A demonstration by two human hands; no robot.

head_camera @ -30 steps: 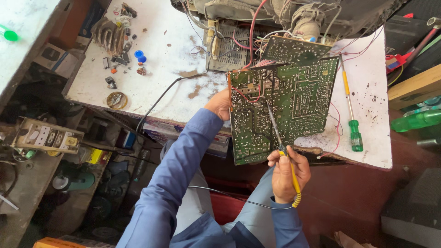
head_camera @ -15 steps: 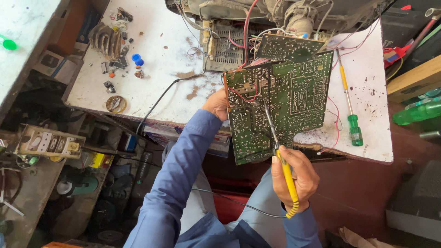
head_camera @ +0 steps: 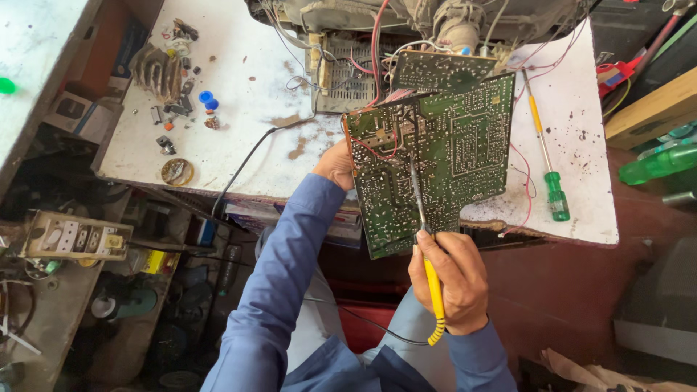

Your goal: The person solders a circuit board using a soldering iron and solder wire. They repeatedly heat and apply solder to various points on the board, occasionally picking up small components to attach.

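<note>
Green circuit board (head_camera: pixel 435 160) is tilted up over the front edge of a white, stained table (head_camera: pixel 247 109), solder side toward the camera. The left hand (head_camera: pixel 335 165) grips the board's left edge, while the right hand (head_camera: pixel 449 279) is clenched around the yellow handle of a soldering iron (head_camera: pixel 428 254), its thin tip touching the board near the middle. Red wires (head_camera: pixel 377 51) run from the board to an opened television chassis (head_camera: pixel 435 18) at the table's back edge. A green-handled screwdriver (head_camera: pixel 546 156) lies near the right edge, with small parts (head_camera: pixel 181 94) scattered toward the back left corner.
</note>
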